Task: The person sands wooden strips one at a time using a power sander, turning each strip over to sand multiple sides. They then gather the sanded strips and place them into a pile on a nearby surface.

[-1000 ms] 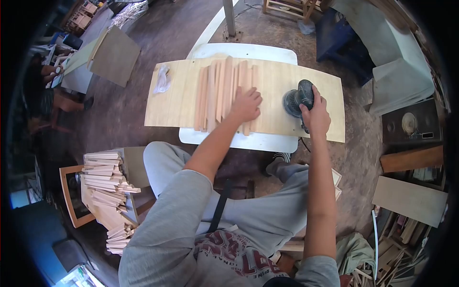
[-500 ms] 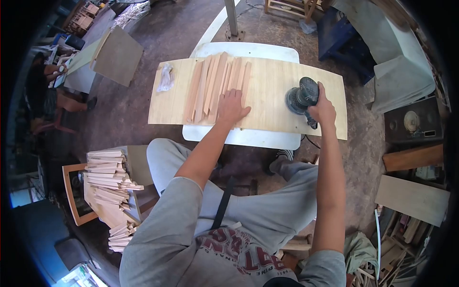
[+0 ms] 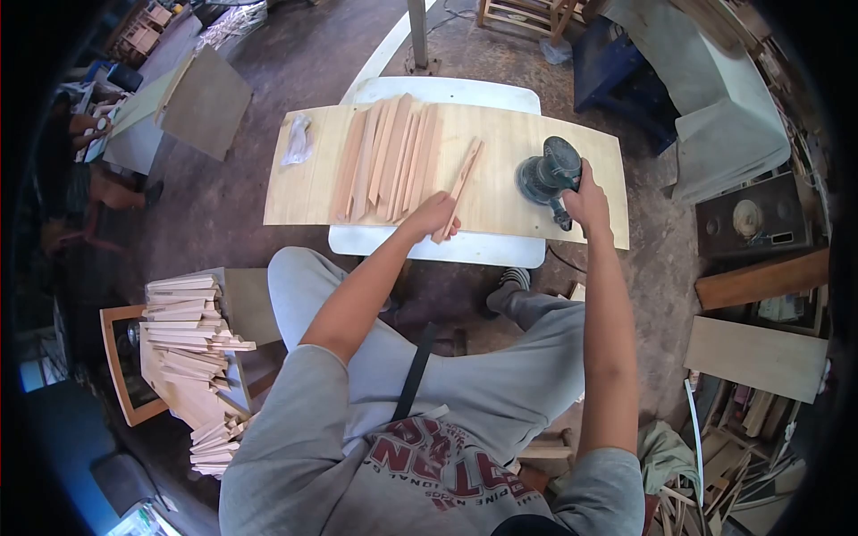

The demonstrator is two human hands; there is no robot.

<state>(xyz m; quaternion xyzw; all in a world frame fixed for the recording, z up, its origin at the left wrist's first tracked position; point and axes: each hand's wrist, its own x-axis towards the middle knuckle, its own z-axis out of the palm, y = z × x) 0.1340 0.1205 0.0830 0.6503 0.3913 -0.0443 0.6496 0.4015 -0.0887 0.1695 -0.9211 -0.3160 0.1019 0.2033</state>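
My left hand [image 3: 435,216] is closed around the near end of a thin wooden strip [image 3: 463,183], which slants away over the plywood board [image 3: 500,129]. Left of it, several similar wooden strips [image 3: 380,165] lie side by side on the board. On the board's right part stands a dark orbital sander [image 3: 547,170]. My right hand [image 3: 590,207] grips the sander by its side, fingers wrapped round the body. A small clear plastic bag [image 3: 298,140] rests near the board's left end.
The board lies across a white table [image 3: 429,248]. At my left, stacked wooden strips [image 3: 188,326] rest beside an orange wooden frame [image 3: 116,366]. A person [image 3: 80,170] sits at far left. Wood scraps [image 3: 724,473] and a speaker box [image 3: 751,219] stand at right.
My left hand has picked a strip from the right side of the row and drawn it right and toward me. My right hand stays on the sander. The view has shifted slightly.
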